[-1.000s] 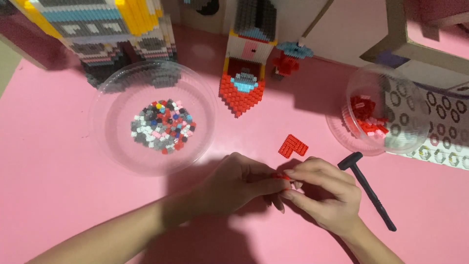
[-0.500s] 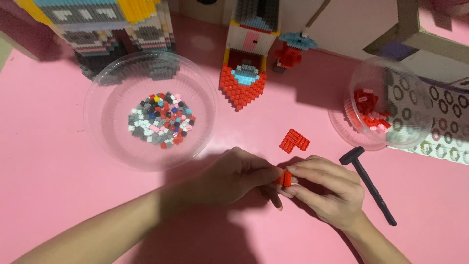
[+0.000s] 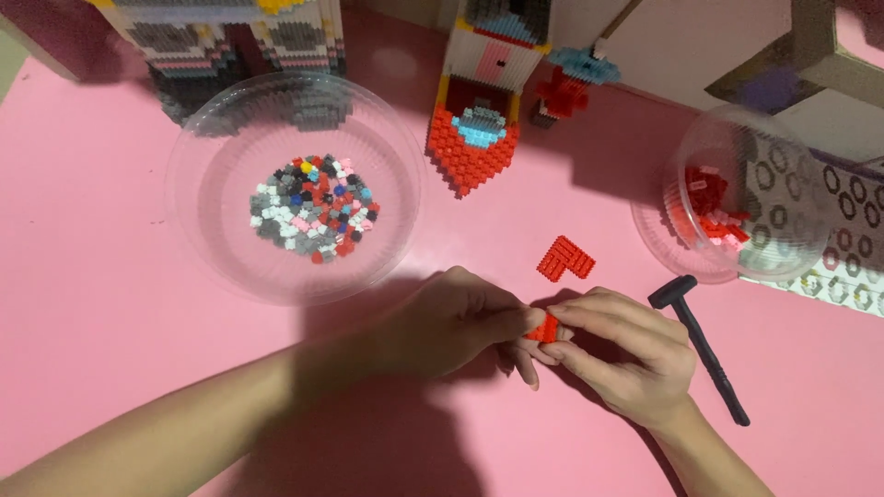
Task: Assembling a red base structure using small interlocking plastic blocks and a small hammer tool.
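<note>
**Small red brick piece pinched at lower centre**

We pinch a small red block piece (image 3: 545,328) between our left hand (image 3: 456,322) and right hand (image 3: 626,354), fingers closed on it, low over the pink tabletop (image 3: 110,304). Just above lies an L-shaped red block plate (image 3: 565,259); right, a black plastic hammer (image 3: 700,345).

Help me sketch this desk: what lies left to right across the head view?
Clear bowl of mixed bricks → left hand → red L-piece → right hand → black hammer → tub of red bricks.

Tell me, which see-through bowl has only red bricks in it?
The smaller clear plastic bowl on the right, tipped near the black toy hammer. The wide clear plastic bowl on the left holds mixed grey, white, black, red and pink bricks.
</note>
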